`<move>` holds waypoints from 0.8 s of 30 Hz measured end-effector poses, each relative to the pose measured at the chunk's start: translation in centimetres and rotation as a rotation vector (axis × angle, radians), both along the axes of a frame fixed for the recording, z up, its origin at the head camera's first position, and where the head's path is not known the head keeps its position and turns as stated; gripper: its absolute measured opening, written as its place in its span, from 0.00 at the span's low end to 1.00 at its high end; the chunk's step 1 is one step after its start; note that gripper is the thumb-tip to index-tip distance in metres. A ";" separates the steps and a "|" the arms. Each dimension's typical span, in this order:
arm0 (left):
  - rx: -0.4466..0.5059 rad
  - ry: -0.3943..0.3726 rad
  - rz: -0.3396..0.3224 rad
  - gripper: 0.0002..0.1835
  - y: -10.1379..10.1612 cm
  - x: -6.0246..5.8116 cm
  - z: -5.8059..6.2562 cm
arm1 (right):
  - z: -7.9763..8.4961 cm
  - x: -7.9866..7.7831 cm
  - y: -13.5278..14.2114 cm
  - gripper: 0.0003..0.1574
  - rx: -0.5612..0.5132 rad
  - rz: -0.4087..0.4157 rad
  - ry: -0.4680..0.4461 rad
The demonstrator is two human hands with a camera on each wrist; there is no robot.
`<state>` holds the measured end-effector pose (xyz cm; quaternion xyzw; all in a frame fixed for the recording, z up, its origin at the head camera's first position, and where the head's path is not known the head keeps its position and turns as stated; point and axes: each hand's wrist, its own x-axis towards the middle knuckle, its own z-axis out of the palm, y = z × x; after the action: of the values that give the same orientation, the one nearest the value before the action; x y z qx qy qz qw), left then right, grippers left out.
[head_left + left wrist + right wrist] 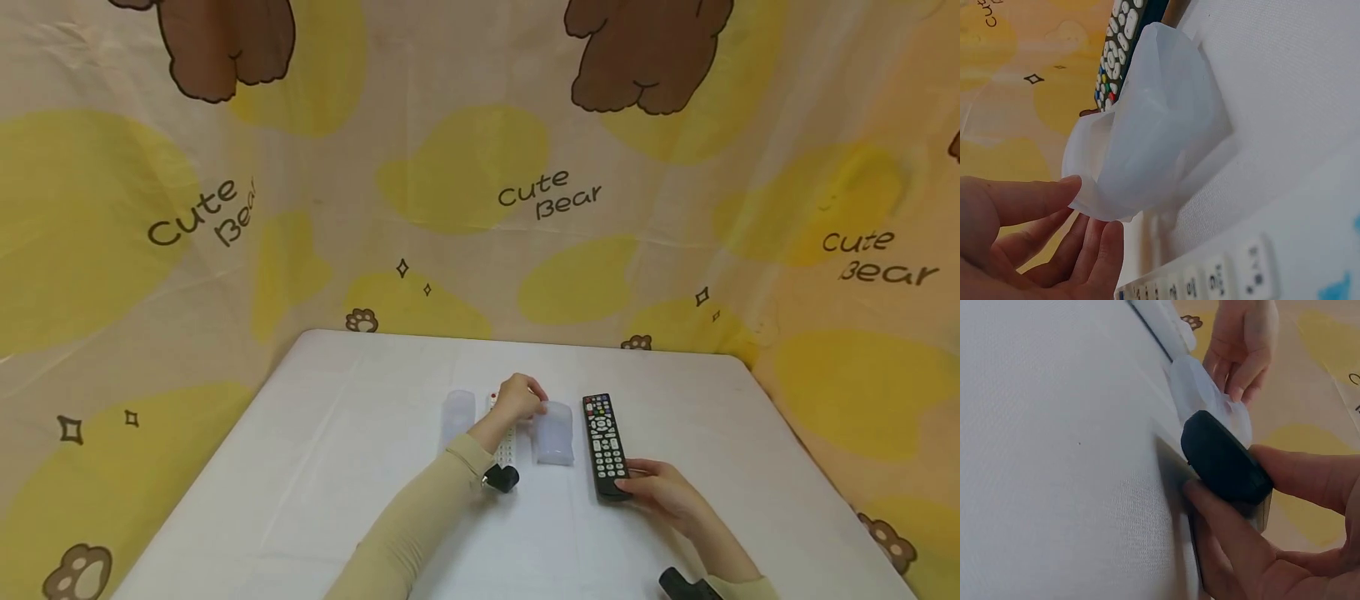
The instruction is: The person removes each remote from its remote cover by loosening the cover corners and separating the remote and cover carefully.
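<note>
My left hand [520, 397] pinches the far open end of a translucent plastic remote cover [555, 435] between thumb and fingers. In the left wrist view, the cover's mouth [1088, 156] gapes a little by the thumb. Just right of it, a black remote control [604, 446] with white buttons lies face up and lengthwise. My right hand [663, 490] grips the near end of that remote, thumb on top and fingers beneath; the right wrist view shows this end [1225, 465] raised off the table. A white remote control [506, 447] lies partly hidden under my left wrist.
A second translucent cover [458, 412] lies left of the white remote, partly behind my left sleeve. All of it is on a white table [315, 467] with rounded far corners. A patterned curtain [450, 167] stands behind and along both sides.
</note>
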<state>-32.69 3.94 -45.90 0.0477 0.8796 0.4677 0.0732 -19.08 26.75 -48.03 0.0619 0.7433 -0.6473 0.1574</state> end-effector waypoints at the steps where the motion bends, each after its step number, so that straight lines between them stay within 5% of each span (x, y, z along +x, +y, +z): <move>1: -0.001 -0.005 0.006 0.07 0.0 0.1 0.0 | 0.0 0.0 -0.2 0.43 0.020 -0.018 0.001; 11: 0.006 -0.049 0.014 0.08 -0.1 0.3 0.1 | 0.4 0.5 -1.5 0.39 0.314 -0.141 0.013; 18: 0.009 -0.052 0.016 0.08 -0.2 0.3 -0.1 | 0.7 0.5 -1.4 0.37 0.494 -0.115 0.043; 24: 0.003 -0.047 0.018 0.08 -0.2 0.3 0.0 | 0.8 0.4 -1.1 0.37 0.535 -0.098 0.039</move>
<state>-32.41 3.74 -45.92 0.0287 0.8772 0.4708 0.0896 -18.64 25.63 -47.27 0.1247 0.8868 -0.4360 0.0894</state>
